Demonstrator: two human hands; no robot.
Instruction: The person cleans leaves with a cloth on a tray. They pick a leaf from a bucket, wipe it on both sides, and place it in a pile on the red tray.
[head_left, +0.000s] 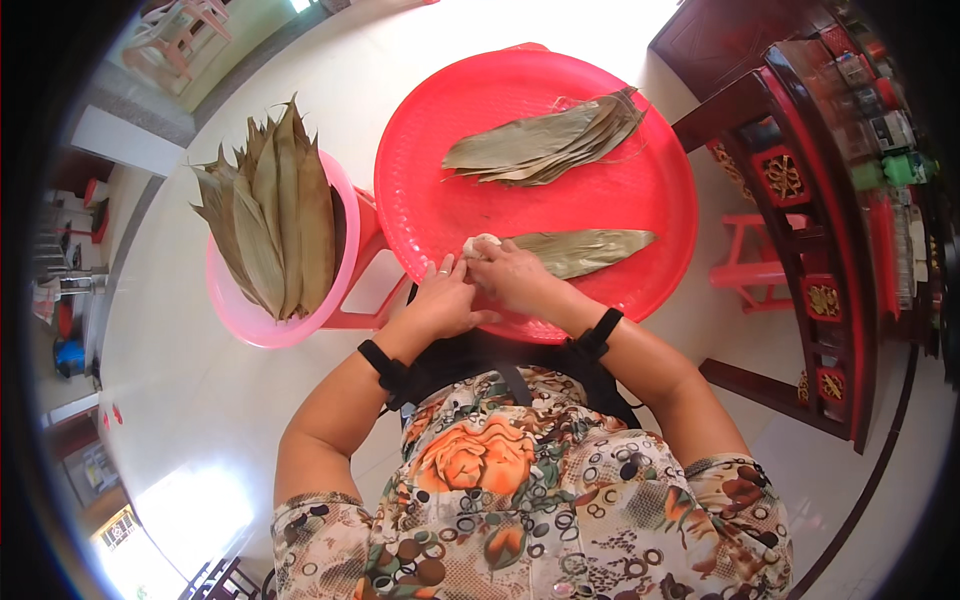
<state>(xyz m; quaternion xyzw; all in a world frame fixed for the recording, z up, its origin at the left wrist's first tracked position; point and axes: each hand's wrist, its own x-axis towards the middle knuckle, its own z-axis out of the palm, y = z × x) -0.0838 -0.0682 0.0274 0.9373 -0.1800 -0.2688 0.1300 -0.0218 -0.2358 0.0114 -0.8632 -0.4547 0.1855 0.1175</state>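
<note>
A red round tray (pixel 400 180) lies in front of me. Near its front edge, a single long dried leaf (pixel 590 250) lies flat, pointing right. My right hand (pixel 522 285) is closed on a small wadded white cloth (pixel 480 244) at the leaf's left end; its finger details are partly hidden. My left hand (pixel 445 302) rests at the tray's near left rim beside it, fingers stretched out and thumb apart, with nothing visible in it. Farther back on the tray lies a fanned stack of similar leaves (pixel 550 142).
Left of the tray, a pink basin (pixel 240 325) holds many upright dried leaves (pixel 280 220), beside a red plastic stool (pixel 365 255). To the right stand a dark carved wooden cabinet (pixel 800 240) and another red stool (pixel 745 270). Pale tiles cover the floor.
</note>
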